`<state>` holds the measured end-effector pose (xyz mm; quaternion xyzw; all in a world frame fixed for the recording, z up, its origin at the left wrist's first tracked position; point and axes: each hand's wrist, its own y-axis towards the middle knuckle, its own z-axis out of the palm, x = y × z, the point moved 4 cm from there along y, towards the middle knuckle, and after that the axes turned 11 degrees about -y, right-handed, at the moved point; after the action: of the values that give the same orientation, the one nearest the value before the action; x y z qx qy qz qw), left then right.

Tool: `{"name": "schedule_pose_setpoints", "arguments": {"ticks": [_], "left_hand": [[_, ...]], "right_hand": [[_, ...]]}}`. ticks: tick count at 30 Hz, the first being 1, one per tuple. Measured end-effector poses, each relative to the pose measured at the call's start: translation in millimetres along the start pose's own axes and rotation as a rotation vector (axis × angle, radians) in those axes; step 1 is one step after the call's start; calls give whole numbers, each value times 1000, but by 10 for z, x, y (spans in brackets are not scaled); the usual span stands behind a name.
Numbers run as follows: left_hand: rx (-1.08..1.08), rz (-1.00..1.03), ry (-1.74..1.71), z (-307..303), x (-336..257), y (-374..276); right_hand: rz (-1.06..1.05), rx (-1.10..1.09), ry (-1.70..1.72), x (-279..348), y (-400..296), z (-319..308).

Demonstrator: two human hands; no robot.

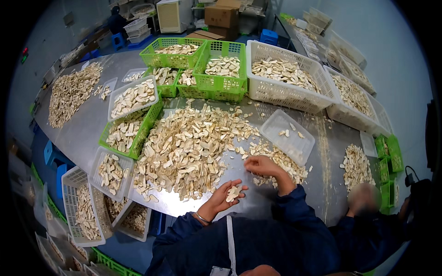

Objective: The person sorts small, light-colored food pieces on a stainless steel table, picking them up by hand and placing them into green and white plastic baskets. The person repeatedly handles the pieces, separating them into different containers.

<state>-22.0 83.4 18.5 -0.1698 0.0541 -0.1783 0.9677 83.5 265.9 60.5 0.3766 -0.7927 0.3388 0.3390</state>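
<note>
My left hand (220,199) is turned palm up near the table's front edge. A few pale dried slices (233,194), which look like mushroom, rest on its palm and fingers. To its right, my right hand (261,165) hovers palm down with curled fingers, beside a smaller pile of broken slices (276,157). Whether its fingertips hold anything is hidden. A large heap of the same slices (186,148) lies on the metal table in front of me. Beyond my right hand, a translucent plastic tray (288,138) holds only a few slices and partly overlaps the smaller pile.
Green perforated baskets (221,82) and a white perforated crate (290,98), all with slices, line the far side. A filled tray (133,98) sits tilted on a green basket at left. White crates (74,207) stand below the left edge. A co-worker (366,231) sits at right.
</note>
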Motion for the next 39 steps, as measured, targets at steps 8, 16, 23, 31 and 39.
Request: {"name": "schedule_pose_setpoints", "arguments": {"ticks": [8, 16, 23, 31, 39], "left_hand": [[128, -30, -2, -330, -10, 123], [102, -19, 151, -109, 8, 20], [62, -14, 239, -21, 0, -48], [66, -6, 176, -114, -1, 11], [33, 6, 214, -106, 7, 21]], "right_hand": [[3, -617, -634, -283, 224, -164], [100, -589, -451, -180, -109, -230], [107, -543, -283, -28, -318, 1], [49, -218, -143, 72, -396, 208], [-15, -138, -32, 394, -453, 308]]}}
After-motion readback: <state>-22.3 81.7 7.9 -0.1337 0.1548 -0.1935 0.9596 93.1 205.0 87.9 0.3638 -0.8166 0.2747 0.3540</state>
